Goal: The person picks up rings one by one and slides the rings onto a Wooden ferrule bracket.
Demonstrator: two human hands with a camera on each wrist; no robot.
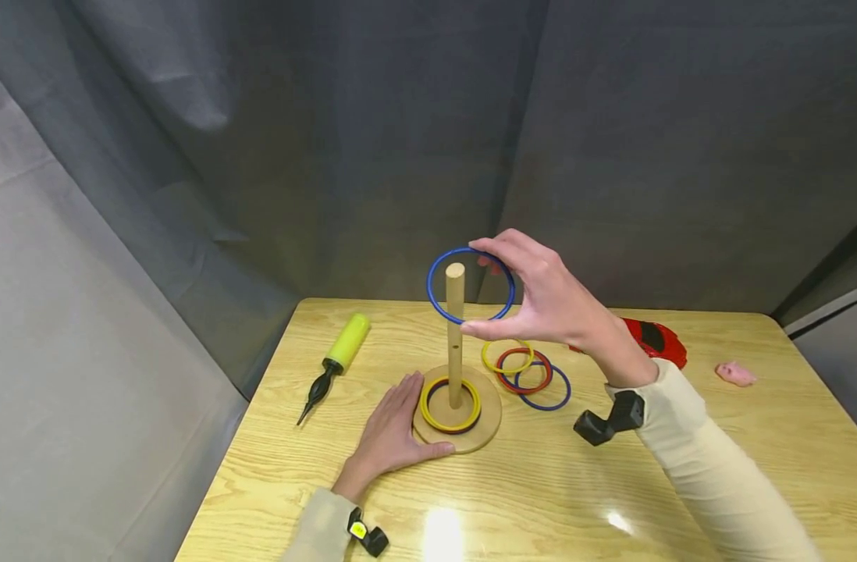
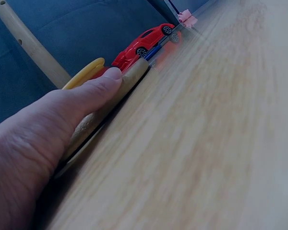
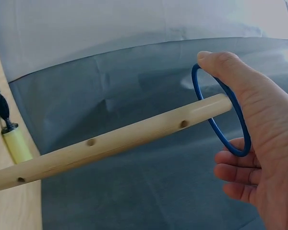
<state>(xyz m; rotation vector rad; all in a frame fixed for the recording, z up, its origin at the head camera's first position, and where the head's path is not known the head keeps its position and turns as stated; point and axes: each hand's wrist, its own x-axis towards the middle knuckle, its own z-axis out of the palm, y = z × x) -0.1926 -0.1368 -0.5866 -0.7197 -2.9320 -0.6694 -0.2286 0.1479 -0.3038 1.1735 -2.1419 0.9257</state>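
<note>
Nearest me, by the middle of the worktop's (image 1: 541, 499) near half, the person's left hand (image 1: 393, 434) lies with its fingers spread and straight, grasping nothing, against the left side of a round wooden base (image 1: 490, 406); its thumb touches the near rim. On the base lies a thin yellow ring (image 1: 479, 407) with darker ring edges beneath it, all around an upright pale wooden post (image 1: 455, 343).

Just right of the base, a loose yellow ring (image 1: 484, 355), a red ring (image 1: 551, 375) and a second blue ring (image 1: 570, 386) overlap. A yellow-green hand pump with a black nozzle (image 1: 347, 342) lies towards the far left corner.

The right hand (image 1: 544, 293) pinches a slim, glossy blue ring (image 1: 428, 285) at the post's top. It seems to encircle the tip, tilted; I can't tell whether they touch. That slant could make the rim snag; a sideways pull then could tip the base, should the left hand ease off. A lowered right forearm might knock the loose rings.

Farther off, a red toy car (image 1: 663, 343) sits near the far edge.
</note>
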